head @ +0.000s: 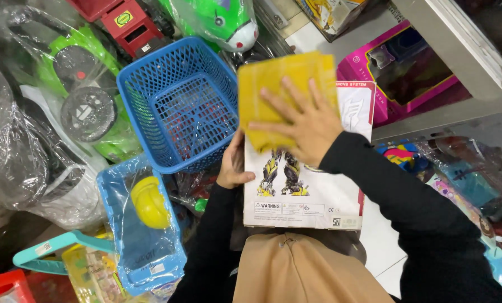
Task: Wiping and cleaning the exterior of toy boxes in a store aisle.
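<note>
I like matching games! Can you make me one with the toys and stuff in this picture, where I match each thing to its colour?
Things:
1. cloth under the right hand
2. mesh basket
3. toy car in clear plastic wrap
4. toy box held at its edge by the left hand

Colours:
A. blue
B. white
C. yellow
D. green

Pairs: 1-C, 2-A, 3-D, 4-B

Grey metal shelf [458, 56] — white tile floor [383, 241]
</note>
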